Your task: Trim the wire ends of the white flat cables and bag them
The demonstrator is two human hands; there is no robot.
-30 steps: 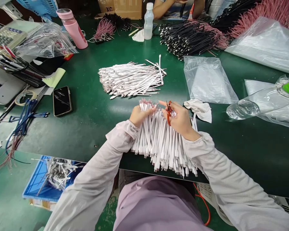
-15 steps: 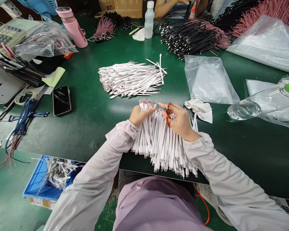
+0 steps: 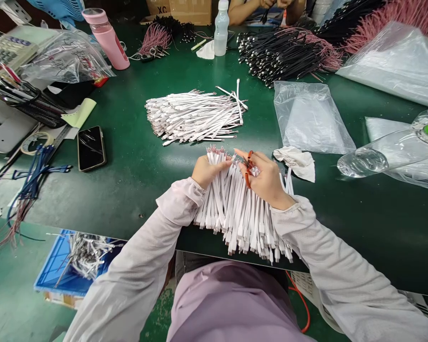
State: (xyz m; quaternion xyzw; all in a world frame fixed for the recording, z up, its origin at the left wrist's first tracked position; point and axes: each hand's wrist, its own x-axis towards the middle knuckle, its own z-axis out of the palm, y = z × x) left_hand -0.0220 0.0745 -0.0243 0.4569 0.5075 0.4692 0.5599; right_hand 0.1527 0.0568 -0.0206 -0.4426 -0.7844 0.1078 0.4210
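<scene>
A spread bundle of white cables (image 3: pixel 238 209) lies at the table's front edge, plugs toward me and thin reddish wire ends pointing away. My left hand (image 3: pixel 207 171) is closed at the bundle's far left, thumb and fingers pinching a cable near its wire end. In my right hand (image 3: pixel 267 178) is a small pair of orange-handled scissors (image 3: pixel 248 172), its fingers bent round the handles. The right index finger and thumb reach toward the wire ends beside the left thumb. Behind both hands lies a second pile of white cables (image 3: pixel 196 116).
A phone (image 3: pixel 90 148) and blue cables (image 3: pixel 35 175) lie left; a blue bin (image 3: pixel 53 266) stands below. Plastic bags (image 3: pixel 312 118), a crumpled cloth (image 3: pixel 296 162) and a clear bottle (image 3: pixel 381 154) lie right. Black cables (image 3: pixel 278 54) are at the back, near another person's arms (image 3: pixel 240 12).
My hands stay almost in place; the right fingers and scissors shift slightly at the wire ends. At the back, the other person's hands have come lower, holding something dark.
</scene>
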